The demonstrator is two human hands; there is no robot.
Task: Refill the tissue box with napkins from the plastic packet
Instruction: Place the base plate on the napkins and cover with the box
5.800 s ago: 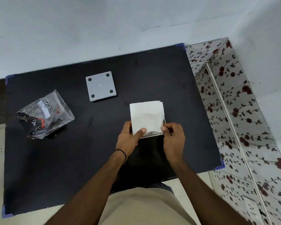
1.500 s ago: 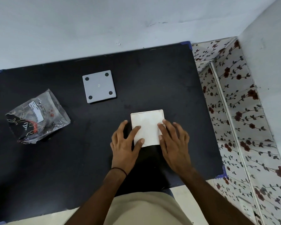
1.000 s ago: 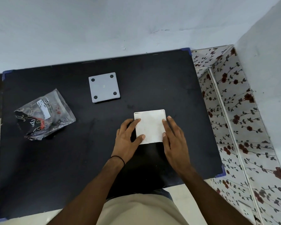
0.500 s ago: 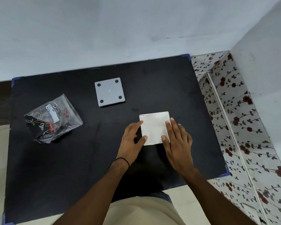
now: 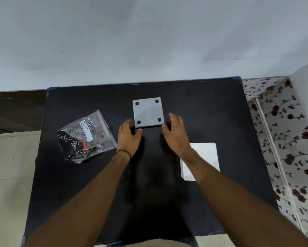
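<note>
Two bare hands reach forward over a black table (image 5: pixel 203 107) in the single head view, one on each side of a grey square piece (image 5: pixel 148 112).

Head view — task items:
- Grey square piece: flat, light grey, with a dark round dot near each of its four corners. It lies on the table towards the far edge, roughly central. Whether it is the tissue box's base or its lid cannot be told.
- White square (image 5: pixel 205 155): plain white with rounded corners, lying flat on the table near the right side. The right forearm crosses over its left part. Whether this is the box body or the napkin stack cannot be told.
- Plastic packet (image 5: pixel 86 138): clear, crumpled film with a white label, black patterned print and some red marks. It lies on the left part of the table, well apart from both squares.

Head view — hands:
- Left hand (image 5: pixel 129 137): fingers spread and loosely curled, thumb tip at the near-left corner of the grey piece. It grips nothing. A thin dark band circles the wrist.
- Right hand (image 5: pixel 175 133): fingers spread, held just beside the right edge and near-right corner of the grey piece. It grips nothing — contact with the piece cannot be confirmed.

Surroundings: pale wall (image 5: pixel 149 41) behind the table; floral-patterned covering (image 5: pixel 292 139) to the right.
</note>
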